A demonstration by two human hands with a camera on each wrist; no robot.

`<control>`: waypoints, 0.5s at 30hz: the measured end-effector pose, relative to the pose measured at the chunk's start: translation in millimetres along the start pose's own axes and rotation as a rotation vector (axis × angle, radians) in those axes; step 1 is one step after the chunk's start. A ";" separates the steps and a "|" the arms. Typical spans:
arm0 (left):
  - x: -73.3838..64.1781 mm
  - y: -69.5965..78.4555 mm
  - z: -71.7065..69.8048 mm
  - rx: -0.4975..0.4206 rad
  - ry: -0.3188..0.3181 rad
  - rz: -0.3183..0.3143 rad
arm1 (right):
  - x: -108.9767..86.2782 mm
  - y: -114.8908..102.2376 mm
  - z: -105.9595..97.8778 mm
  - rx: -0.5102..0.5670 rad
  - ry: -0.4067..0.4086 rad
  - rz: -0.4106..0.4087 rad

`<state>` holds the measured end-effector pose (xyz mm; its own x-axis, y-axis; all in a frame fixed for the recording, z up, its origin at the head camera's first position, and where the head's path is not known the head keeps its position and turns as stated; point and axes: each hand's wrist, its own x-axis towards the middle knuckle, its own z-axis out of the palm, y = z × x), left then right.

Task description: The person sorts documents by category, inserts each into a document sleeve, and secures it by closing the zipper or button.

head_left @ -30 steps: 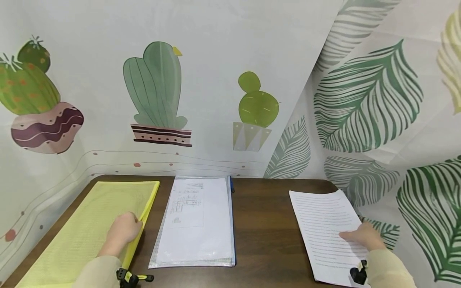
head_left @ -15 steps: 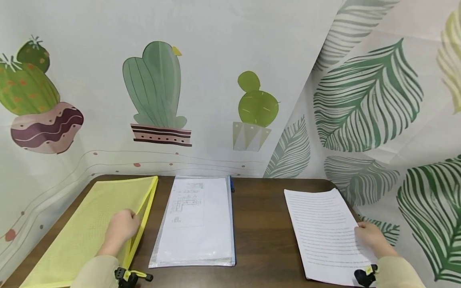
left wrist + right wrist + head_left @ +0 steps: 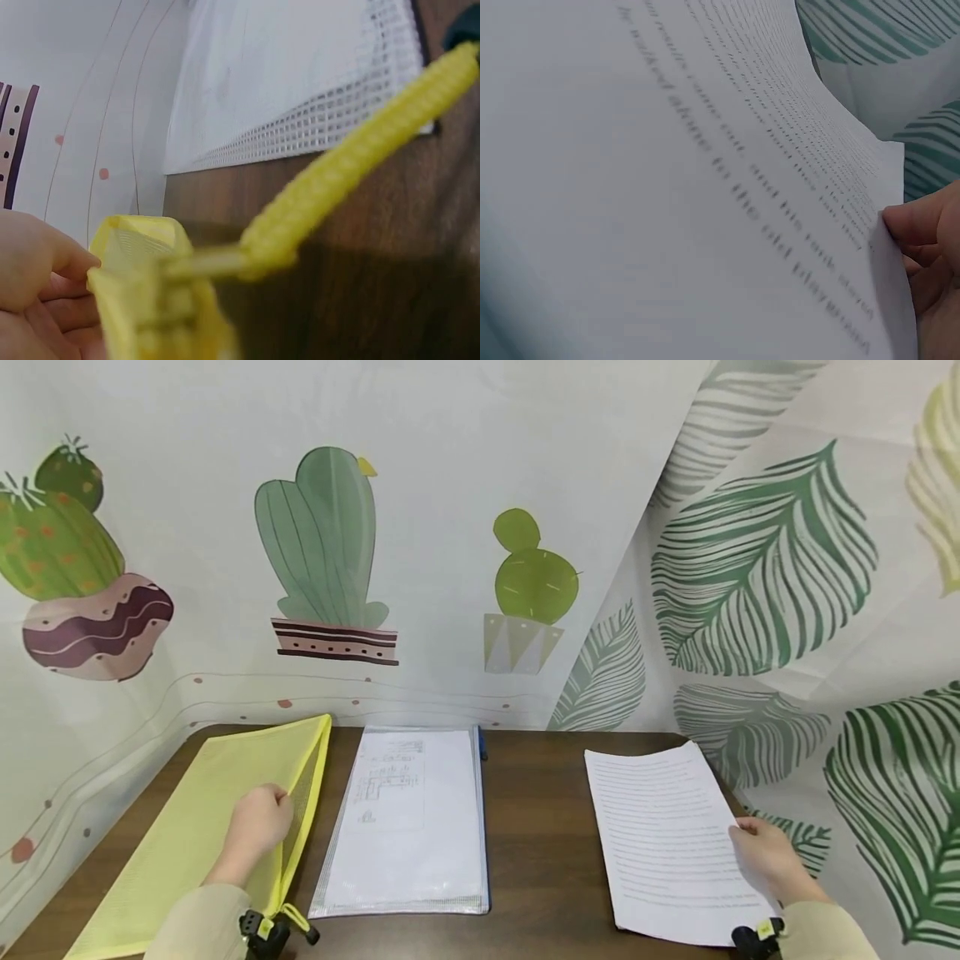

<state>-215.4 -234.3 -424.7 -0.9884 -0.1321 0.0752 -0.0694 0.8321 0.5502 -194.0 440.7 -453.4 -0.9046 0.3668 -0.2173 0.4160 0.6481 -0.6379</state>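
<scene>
Yellow folder (image 3: pixel 187 827) lies under the left hand (image 3: pixel 258 822) and stretches out beyond it and to its left; that hand is closed, thumb and curled fingers pinching the upper layer along the folder's right long edge; just beside the knuckles the upper layer stands away from the lower one, so the folder gapes on the side facing the right hand. Printed paper (image 3: pixel 675 843) lies to the left of the right hand (image 3: pixel 768 856), covered in lines of dark type; this hand is closed too, thumb against curled fingers, pinching the paper's right edge, and the paper bends up toward the grip; whether it is one sheet or several I cannot tell. Clear folder (image 3: pixel 412 860) rests flat between the hands, nearer the left and well apart from the right, touched by neither; a page with a faint drawing shows through it, and a blue edge runs along its right side. Brown counter (image 3: pixel 547 843) carries all three; beneath the left wrist hangs a yellow cord (image 3: pixel 337 172), blurred up close; beyond the hands rises a pale wall (image 3: pixel 450 443) with painted cacti, and past the right hand, large green leaves (image 3: pixel 765 560).
</scene>
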 end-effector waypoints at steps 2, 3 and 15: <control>-1.3 1.3 0.8 -0.027 -0.006 0.000 | -1.5 -2.5 2.3 0.022 0.009 0.012; -1.8 2.0 1.1 -0.039 -0.010 -0.001 | -2.1 -3.5 3.5 0.035 0.012 0.021; 0.5 6.6 7.3 -0.112 -0.012 0.003 | -6.2 -15.6 11.0 0.192 0.077 0.070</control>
<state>-217.3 -225.0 -427.1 -0.9901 -0.1228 0.0674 -0.0516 0.7671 0.6394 -195.9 421.0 -450.2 -0.8611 0.4611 -0.2142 0.4460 0.4829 -0.7536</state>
